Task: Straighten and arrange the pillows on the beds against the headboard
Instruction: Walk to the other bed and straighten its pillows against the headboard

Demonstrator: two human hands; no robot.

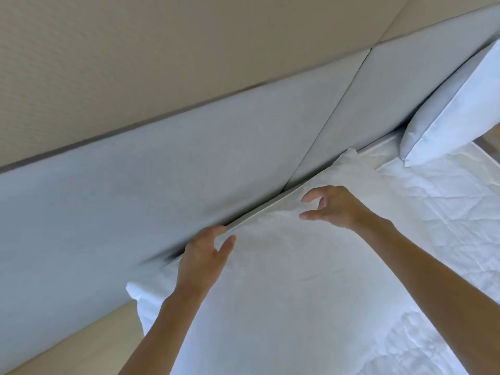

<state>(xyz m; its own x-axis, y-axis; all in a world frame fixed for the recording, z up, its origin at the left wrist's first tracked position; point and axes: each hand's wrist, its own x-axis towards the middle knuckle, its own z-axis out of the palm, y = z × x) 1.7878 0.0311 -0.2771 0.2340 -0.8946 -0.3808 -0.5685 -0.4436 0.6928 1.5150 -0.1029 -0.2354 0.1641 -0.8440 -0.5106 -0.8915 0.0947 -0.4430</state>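
Two bare forearms reach forward, the left hand [203,253] with fingers loosely extended and thumb apart, the right hand [334,207] hovering, fingers curled loosely, thumb and forefinger parted.

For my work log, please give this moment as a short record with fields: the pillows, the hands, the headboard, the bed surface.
near pillow: white pillow lies flat, its far edge along the headboard
far pillow: second pillow stands leaning on the headboard
headboard: grey padded panels
left hand: left hand at the near pillow's far edge, fingers loosely bent
right hand: right hand above the near pillow, fingers curled, holding nothing
bed surface: white quilted cover
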